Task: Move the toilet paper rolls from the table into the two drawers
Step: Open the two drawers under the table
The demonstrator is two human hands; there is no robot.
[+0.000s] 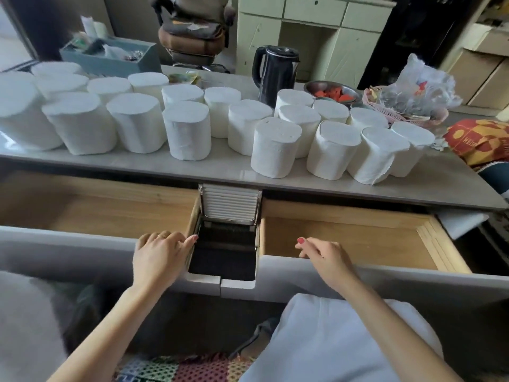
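Note:
Several white toilet paper rolls [189, 130] stand upright in rows across the grey table [231, 168]. Below its front edge two wooden drawers are pulled out, the left drawer [104, 210] and the right drawer [358, 235], both with bare wooden bottoms. My left hand [158, 257] rests on the grey front of the left drawer near its right corner, fingers over the edge. My right hand [323, 257] lies on the front edge of the right drawer with fingers loosely curled. Neither hand holds a roll.
A black kettle [275, 71] stands behind the rolls. A metal bowl with red pieces [332, 92], a pink basket with a plastic bag [413, 92] and a red-orange cloth [479, 142] sit at the right. A grey box [110, 55] is at the back left.

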